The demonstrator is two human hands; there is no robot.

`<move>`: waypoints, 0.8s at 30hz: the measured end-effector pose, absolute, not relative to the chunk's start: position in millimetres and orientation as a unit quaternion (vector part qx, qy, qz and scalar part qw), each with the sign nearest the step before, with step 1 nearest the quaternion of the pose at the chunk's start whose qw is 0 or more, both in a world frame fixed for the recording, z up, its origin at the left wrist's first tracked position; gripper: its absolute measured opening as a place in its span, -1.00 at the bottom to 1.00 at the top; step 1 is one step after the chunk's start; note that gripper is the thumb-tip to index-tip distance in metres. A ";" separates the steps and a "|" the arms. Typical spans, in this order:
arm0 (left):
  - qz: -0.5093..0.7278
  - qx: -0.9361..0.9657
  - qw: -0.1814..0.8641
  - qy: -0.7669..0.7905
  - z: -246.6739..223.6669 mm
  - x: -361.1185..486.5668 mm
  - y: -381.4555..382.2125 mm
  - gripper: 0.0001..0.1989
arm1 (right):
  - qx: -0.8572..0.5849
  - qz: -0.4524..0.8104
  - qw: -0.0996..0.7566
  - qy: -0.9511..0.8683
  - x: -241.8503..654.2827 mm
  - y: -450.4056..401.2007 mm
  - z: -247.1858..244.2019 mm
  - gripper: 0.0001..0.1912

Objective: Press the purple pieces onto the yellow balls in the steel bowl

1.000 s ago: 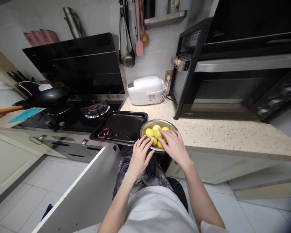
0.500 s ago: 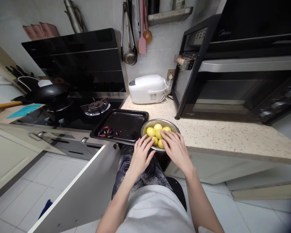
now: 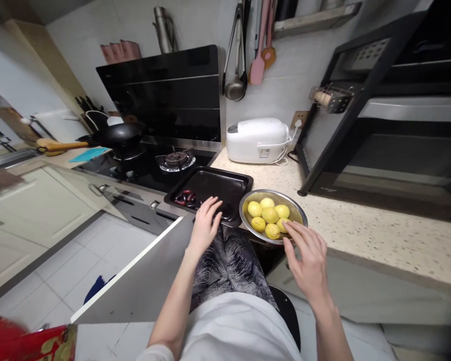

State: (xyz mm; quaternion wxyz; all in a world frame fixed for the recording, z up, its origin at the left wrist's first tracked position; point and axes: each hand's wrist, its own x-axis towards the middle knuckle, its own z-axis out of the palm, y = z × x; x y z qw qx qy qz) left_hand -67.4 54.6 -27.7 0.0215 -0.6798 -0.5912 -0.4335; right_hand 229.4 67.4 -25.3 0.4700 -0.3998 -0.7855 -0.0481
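Observation:
A metal bowl [image 3: 299, 213] with several yellow round fruits [image 3: 270, 215] stands at the counter's front edge. My right hand [image 3: 310, 255] is at the bowl's right front side, fingers apart, its fingertips over the rim by the nearest fruits. To the left of the bowl lies a black baking tray [image 3: 220, 188], with several dark red oval pieces [image 3: 187, 198] on its left part. My left hand [image 3: 206, 223] hovers at the tray's front edge, fingers spread and holding nothing.
A white appliance [image 3: 258, 141] sits behind the tray and bowl. On the left is a gas stove [image 3: 176, 159] with a black wok [image 3: 122, 134]. A black rack [image 3: 315, 135] and oven [image 3: 398, 170] stand right. An open cabinet door [image 3: 143, 281] juts out at lower left.
The view has turned to the left. My left hand has moved off the bowl to the tray's front edge, and my right hand has drawn back from the fruits to the bowl's right rim.

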 end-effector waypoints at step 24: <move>-0.122 -0.643 -0.065 -0.754 13.6 -175.5 112.6 -0.58 | -0.385 -0.027 0.489 -0.783 220.1 63.4 -30.4 -0.76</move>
